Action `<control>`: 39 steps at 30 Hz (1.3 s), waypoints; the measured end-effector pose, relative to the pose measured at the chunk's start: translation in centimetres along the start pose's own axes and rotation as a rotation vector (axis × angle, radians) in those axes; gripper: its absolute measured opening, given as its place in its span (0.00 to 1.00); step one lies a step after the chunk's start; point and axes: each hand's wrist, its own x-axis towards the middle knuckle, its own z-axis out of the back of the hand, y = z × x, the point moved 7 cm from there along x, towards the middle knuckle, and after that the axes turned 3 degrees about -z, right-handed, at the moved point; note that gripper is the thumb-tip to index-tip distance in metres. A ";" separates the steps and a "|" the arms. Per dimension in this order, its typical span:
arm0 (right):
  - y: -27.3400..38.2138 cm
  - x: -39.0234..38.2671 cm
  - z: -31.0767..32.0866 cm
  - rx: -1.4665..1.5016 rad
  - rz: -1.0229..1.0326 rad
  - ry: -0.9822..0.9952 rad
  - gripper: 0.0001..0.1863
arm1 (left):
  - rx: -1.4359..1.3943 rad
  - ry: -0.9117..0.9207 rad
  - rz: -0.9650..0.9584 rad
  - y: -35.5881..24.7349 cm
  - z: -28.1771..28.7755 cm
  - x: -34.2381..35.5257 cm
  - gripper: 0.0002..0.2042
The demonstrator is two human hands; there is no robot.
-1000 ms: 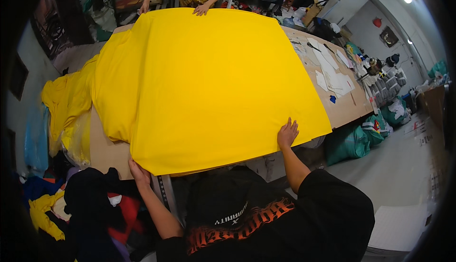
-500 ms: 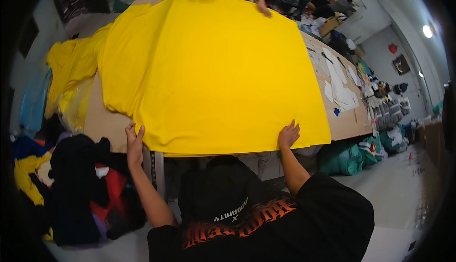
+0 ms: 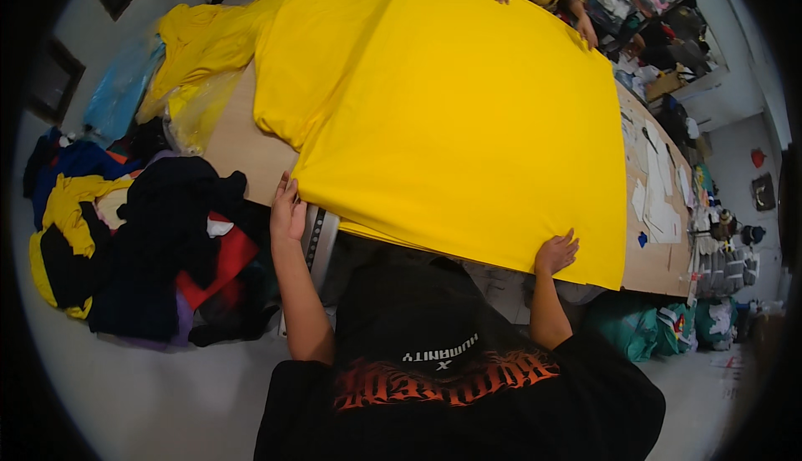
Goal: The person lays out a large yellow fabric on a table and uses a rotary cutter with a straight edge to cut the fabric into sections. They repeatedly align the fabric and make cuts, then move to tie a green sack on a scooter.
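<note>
Yellow fabric (image 3: 468, 127): frame centre, over table (image 3: 255, 156) | Left hand (image 3: 288, 215), left of centre: fingers extended, grasp cannot be told | Right hand (image 3: 555, 255), lower right: fingers spread flat, apparently steadying edge

On the front of your black shirt (image 3: 468, 432) you wear a short slanting line of plain white capitals (image 3: 440, 356), a small white mark (image 3: 444, 366) beneath it, and then a broad band of orange-red lettering (image 3: 451, 388) shaped like flames, with the words standing upside down in your view. To your right, a green sack (image 3: 687, 336) bears a small white-and-red patch (image 3: 671, 321), but it is too small for you to tell any wording.
</note>
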 end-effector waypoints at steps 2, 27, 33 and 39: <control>-0.2 -0.1 -0.1 0.014 -0.001 -0.011 0.26 | -0.122 -0.001 0.012 -1.0 1.4 1.2 0.18; -0.1 -0.4 0.2 0.089 0.002 -0.052 0.26 | 1.610 -0.339 -0.397 -3.3 3.1 -0.5 0.11; 0.2 0.2 -0.3 0.086 0.036 -0.040 0.26 | 1.682 -0.018 -0.784 -0.5 -6.7 -3.9 0.25; -1.0 0.6 -0.5 0.099 -0.031 0.036 0.28 | 1.796 -0.089 -0.108 -0.2 -3.0 -7.1 0.33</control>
